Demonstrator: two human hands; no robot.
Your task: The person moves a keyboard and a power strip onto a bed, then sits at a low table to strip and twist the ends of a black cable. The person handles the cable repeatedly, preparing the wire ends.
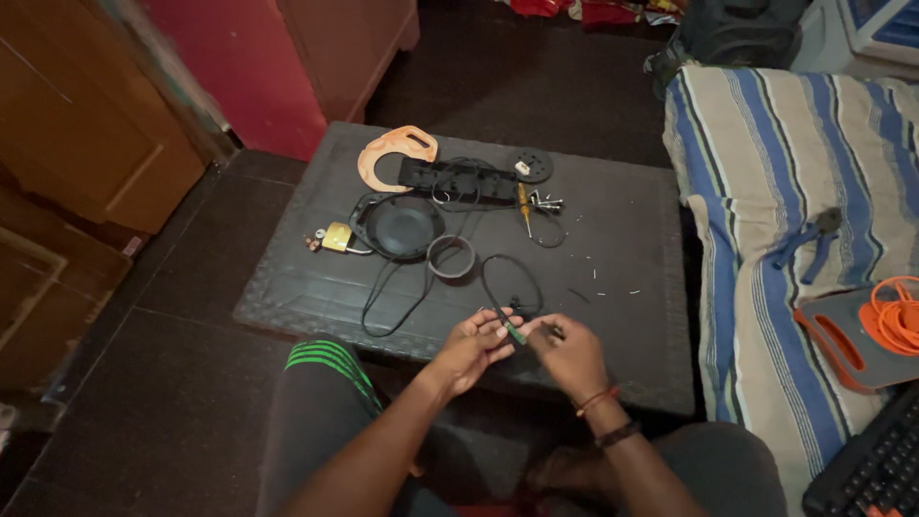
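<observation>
Green-tipped wire (514,331) pinched between fingers of left hand (476,347) and right hand (567,354), above dark table (632,249), padlock (336,237) beyond.

This is a room in a home, used for the moment as a makeshift repair spot. At the right stands a bed with a blue, white and beige striped sheet (766,172), and a pair of blue-handled pliers (809,244) lies on it beside an orange coiled cord (895,321) and the corner of a black keyboard (876,469). A low dark table (632,278) in the middle carries small parts, a brass padlock (335,237) and loose black wires (507,282). Wooden cabinet doors (86,124) fill the far left, a pink wall (230,57) beside them. The floor is dark tile (144,402), and a dark bag (737,29) sits far right.
</observation>
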